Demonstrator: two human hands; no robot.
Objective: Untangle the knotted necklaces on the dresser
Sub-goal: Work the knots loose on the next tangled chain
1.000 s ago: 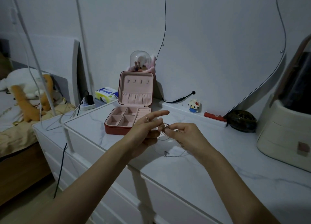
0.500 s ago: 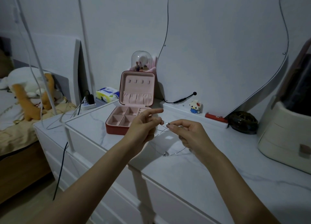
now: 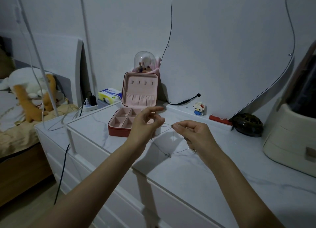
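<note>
both hands (image 3: 145, 125) (image 3: 193, 133) pinch necklaces (image 3: 168, 153); box (image 3: 123, 123) open.

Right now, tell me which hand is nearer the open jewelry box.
Left. The left hand is in front of the jewelry box, overlapping its tray in this view. The right hand is off to the box's right, above the bare dresser top.

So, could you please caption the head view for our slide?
Both hands pinch a thin chain above the dresser.
</note>
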